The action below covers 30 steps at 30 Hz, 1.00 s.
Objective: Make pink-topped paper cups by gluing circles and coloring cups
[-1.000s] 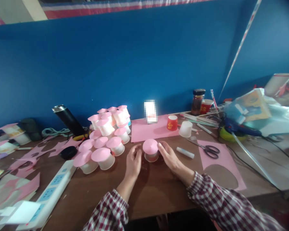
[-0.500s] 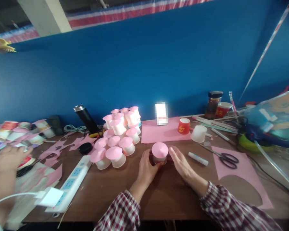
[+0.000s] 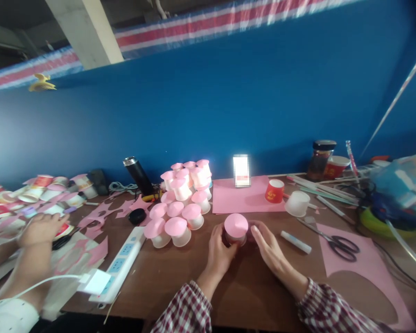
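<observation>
My left hand (image 3: 220, 247) is wrapped round an upturned paper cup (image 3: 235, 239) topped with a pink paper cone (image 3: 236, 225). On the other side of that cup, my right hand (image 3: 267, 240) is held with its fingers stretched out and palm turned inward, close to the cone's edge; whether it touches the cup I cannot tell. Left of my hands stands a cluster of white cups with pink cone tops (image 3: 176, 229), some stacked. A glue stick (image 3: 296, 242) lies right of my right hand. Beyond it are a red paper cup (image 3: 275, 191) and a white cup (image 3: 297, 204).
Scissors (image 3: 345, 248) lie on a cut pink sheet (image 3: 333, 231). Another pink sheet (image 3: 225, 199) lies at the back, under a bright blurred rectangle. A power strip (image 3: 126, 259) and a black flask (image 3: 138, 175) stand left. A co-worker's hands (image 3: 43, 226) rest among cups and paper scraps at far left.
The whole view has shifted, so things appear further right and slightly lower. My hands keep nearly the same hold around the cup. More of the co-worker's arms shows at the left.
</observation>
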Tool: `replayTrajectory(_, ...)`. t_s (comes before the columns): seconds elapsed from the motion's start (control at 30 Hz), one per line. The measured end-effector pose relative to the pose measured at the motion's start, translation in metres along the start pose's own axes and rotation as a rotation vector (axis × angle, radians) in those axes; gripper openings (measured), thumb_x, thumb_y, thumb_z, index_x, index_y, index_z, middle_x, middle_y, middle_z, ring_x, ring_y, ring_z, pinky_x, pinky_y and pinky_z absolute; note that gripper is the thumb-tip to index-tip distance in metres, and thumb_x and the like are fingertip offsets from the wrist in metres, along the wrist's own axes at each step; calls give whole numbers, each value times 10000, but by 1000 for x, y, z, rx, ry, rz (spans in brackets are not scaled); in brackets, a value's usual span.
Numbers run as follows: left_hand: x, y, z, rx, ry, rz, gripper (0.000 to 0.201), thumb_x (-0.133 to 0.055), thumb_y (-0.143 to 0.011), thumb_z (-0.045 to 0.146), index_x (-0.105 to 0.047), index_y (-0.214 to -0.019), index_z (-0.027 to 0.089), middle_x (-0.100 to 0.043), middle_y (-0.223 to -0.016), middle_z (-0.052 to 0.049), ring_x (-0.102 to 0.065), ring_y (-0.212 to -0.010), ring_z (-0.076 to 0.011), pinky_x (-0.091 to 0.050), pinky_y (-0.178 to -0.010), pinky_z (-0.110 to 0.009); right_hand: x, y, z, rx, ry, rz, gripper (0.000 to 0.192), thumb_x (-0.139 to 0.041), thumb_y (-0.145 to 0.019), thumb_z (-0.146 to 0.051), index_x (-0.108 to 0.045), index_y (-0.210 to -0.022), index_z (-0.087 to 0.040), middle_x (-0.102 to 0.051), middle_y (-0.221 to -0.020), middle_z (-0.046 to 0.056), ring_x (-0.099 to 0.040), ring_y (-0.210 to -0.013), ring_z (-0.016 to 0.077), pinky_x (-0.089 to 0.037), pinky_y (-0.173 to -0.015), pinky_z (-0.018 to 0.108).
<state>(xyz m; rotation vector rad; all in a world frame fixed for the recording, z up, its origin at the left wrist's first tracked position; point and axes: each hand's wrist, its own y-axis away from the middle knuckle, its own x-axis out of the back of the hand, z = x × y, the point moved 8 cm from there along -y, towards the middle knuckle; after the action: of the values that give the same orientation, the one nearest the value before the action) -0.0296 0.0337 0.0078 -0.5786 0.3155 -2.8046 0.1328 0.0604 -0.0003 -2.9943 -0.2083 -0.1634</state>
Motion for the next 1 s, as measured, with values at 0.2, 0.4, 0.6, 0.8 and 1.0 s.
replayTrajectory(0.2,3,1,2,-32,38,36,460,-700,-683,243,-550,-1110,163,-607,-1046,-97,-583,-937,-222,-482,-792,-347,-13,2,-5,79,-10,-80,340,-576,-827,-382,-519,-1099,-186,-643,-1088,110,-631,-970,232,-515,-855,365)
replayTrajectory(0.4,2,3,-4,8,190,43,560,-690,-679,161,-451,-1184,196,-606,-1123,-97,-593,-1002,-220,-475,-869,-366,-12,2,-4,104,201,-29,463,-646,-763,-337,-504,-1178,-190,-605,-1153,112,-600,-1041,257,-482,-909,415)
replayTrajectory(0.6,1,3,-5,-15,180,16,537,-655,-718,177,-471,-1222,189,-586,-1188,-116,-563,-1087,-244,-437,-949,-403,-10,1,-6,138,263,-10,455,-631,-775,-372,-526,-1183,-199,-591,-1119,101,-593,-1005,254,-494,-868,402)
replayTrajectory(0.8,4,3,2,-60,68,11,356,-639,-729,191,-575,-1079,172,-624,-1030,-98,-593,-954,-238,-470,-861,-389,-12,1,-4,159,316,-36,383,-603,-800,-371,-554,-1143,-208,-601,-1098,96,-597,-981,249,-494,-857,390)
replayTrajectory(1.0,7,1,1,-27,67,22,440,-693,-706,268,-561,-1115,176,-615,-1091,-106,-581,-1005,-250,-461,-879,-388,-12,3,-7,152,207,-57,455,-579,-821,-389,-482,-1220,-195,-588,-1171,122,-581,-1065,261,-485,-905,393)
